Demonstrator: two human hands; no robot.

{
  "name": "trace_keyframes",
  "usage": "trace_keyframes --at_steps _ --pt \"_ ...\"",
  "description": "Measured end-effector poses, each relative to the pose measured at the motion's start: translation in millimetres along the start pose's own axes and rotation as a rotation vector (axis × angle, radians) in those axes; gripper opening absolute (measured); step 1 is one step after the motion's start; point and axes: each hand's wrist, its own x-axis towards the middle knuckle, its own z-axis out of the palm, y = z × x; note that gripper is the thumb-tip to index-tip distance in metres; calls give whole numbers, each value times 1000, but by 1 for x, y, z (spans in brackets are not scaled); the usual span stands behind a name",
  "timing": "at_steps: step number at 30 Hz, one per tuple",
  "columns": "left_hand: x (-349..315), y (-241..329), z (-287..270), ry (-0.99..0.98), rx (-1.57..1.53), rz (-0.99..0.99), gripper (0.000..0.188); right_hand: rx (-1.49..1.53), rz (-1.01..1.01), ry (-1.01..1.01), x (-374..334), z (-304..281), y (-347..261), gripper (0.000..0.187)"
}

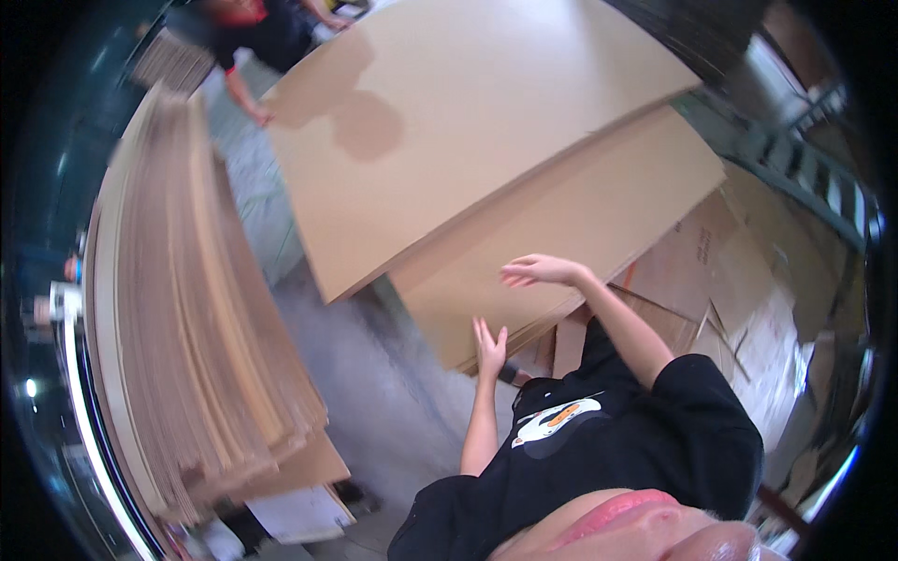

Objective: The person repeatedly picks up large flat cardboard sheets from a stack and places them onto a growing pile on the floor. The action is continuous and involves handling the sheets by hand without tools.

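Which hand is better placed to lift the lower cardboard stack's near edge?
Probably left. The left hand presses the near edge of the lower flat brown cardboard sheet stack; the right hand hovers, open, over its top.

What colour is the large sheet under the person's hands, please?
Plain light brown cardboard sheet, best seen in the head view.

Matt, smooth brown cardboard sheets (486,122) upper centre; rough corrugated edges on the cardboard stack (196,309) at left; grey, rough concrete floor (374,374).
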Motion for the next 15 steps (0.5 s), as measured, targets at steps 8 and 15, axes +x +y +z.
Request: trace_keyframes --at_steps 8,15 --pt "-2 23 1 -95 419 -180 88 14 141 1170 -182 -353 109 57" --pt "43 86 22 127 494 -608 84 -441 76 1550 -100 -614 134 74"
